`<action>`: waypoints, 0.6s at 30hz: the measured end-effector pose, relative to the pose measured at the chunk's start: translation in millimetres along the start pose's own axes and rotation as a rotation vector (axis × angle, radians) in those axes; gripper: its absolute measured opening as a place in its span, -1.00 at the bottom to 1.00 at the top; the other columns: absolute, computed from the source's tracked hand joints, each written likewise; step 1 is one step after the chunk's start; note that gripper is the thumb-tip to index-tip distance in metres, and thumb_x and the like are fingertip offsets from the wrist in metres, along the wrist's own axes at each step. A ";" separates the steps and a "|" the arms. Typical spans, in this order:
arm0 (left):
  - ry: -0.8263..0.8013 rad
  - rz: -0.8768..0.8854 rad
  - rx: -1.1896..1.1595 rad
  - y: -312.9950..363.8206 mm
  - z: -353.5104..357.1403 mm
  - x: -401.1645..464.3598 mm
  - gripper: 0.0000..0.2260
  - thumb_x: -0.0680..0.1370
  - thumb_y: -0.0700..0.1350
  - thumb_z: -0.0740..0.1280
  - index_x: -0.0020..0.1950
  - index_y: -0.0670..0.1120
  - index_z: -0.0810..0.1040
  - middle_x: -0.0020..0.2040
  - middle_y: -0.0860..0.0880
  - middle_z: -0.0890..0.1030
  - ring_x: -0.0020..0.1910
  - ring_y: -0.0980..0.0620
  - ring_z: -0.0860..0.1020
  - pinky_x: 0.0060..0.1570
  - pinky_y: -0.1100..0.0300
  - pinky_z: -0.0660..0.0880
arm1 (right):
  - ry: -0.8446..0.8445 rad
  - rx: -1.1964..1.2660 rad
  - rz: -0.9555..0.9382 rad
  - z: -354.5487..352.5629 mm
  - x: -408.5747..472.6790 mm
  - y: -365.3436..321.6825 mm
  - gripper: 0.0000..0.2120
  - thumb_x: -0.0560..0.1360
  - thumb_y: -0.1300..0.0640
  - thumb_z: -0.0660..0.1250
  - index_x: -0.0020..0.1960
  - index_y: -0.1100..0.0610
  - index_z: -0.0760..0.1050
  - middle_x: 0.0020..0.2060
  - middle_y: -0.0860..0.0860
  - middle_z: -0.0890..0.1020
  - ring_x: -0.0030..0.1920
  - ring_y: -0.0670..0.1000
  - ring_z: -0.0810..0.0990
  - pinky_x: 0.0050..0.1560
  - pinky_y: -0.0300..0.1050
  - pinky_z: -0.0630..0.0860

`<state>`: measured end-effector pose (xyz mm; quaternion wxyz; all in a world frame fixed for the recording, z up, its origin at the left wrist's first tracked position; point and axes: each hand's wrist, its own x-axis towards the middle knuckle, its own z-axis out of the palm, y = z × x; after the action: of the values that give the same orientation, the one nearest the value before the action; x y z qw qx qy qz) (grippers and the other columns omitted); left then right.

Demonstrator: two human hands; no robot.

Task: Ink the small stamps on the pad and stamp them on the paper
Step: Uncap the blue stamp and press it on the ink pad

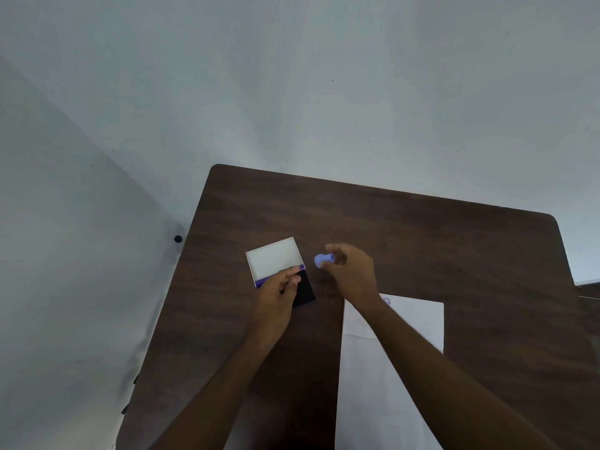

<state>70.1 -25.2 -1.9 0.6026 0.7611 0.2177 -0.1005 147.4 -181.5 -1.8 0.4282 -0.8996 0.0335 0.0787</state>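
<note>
An ink pad (pixel 305 292) lies open on the brown table (pixel 422 241), its white lid (pixel 274 259) folded back and its dark pad partly under my left hand (pixel 281 287). That hand rests on the pad's hinge edge with its fingers loosely bent. To the right of the pad, my right hand (pixel 349 271) pinches a small light-blue stamp (pixel 323 259) just above the table. A white sheet of paper (pixel 418 319) lies nearer me, under my right forearm. One purple stamped mark (pixel 386 301) shows at its top edge.
The table stands in a corner against pale walls. Its left edge runs just left of the ink pad. A small black knob (pixel 178 239) sits beside the table's left edge. A pale object (pixel 587 282) shows at the table's right edge.
</note>
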 end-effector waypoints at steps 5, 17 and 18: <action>-0.040 0.025 -0.039 10.2 -5.9 -7.6 -0.77 0.57 0.07 0.29 0.20 0.09 0.55 0.09 0.04 0.63 0.02 0.10 0.59 -0.19 0.43 0.51 | -0.239 0.349 0.135 -15.0 -29.7 -6.8 -0.77 0.45 0.18 0.44 0.11 0.14 0.61 -0.10 0.06 0.70 -0.20 -0.05 0.68 -0.22 -0.25 0.62; -0.007 0.045 -0.165 6.1 -14.3 -21.1 -0.81 0.45 -0.07 0.47 0.06 0.05 0.66 -0.16 0.19 0.71 -0.15 0.20 0.66 -0.22 0.45 0.50 | -0.354 0.453 0.146 -6.5 -50.5 -16.3 -0.85 0.43 0.21 0.46 -0.03 0.03 0.62 -0.22 -0.14 0.69 -0.22 -0.13 0.69 -0.23 -0.37 0.56; -0.007 0.046 -0.171 6.6 -14.6 -21.0 -0.81 0.45 -0.07 0.47 0.05 0.05 0.67 -0.16 0.19 0.70 -0.15 0.20 0.66 -0.22 0.45 0.50 | -0.354 0.460 0.145 -6.6 -50.3 -18.4 -0.85 0.43 0.20 0.46 -0.05 0.00 0.61 -0.23 -0.17 0.69 -0.21 -0.14 0.68 -0.24 -0.39 0.55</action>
<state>52.9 -16.8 16.3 0.6683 0.7114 0.2060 -0.0702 100.9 -175.4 25.0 0.6133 -0.7466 0.0394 0.2549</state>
